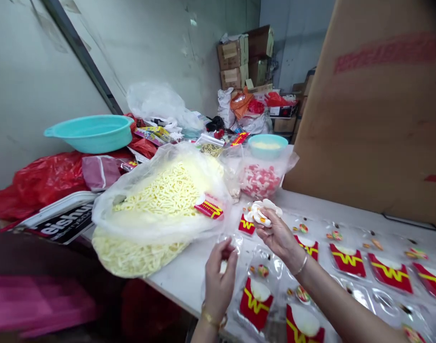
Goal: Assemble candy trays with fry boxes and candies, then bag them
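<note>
My right hand (273, 233) is closed around a bunch of white, wavy-edged pieces (263, 212) with orange-yellow spots, like toy fried eggs. It is raised over the table. Lower and to its left, my left hand (220, 271) has its fingers curled toward the thumb. Something white shows between them, too small to make out. Clear plastic trays cover the table around my hands. Many hold a red fries-box piece with a yellow zigzag (255, 305) and small coloured toy food pieces (263, 270).
A large clear bag of pale yellow sticks (167, 190) lies left, a red packet (209, 206) on it. Behind are a bag of pink-and-white pieces (259, 181), a turquoise bowl (268, 144) and a turquoise basin (96, 133). A big cardboard sheet (375, 109) stands right.
</note>
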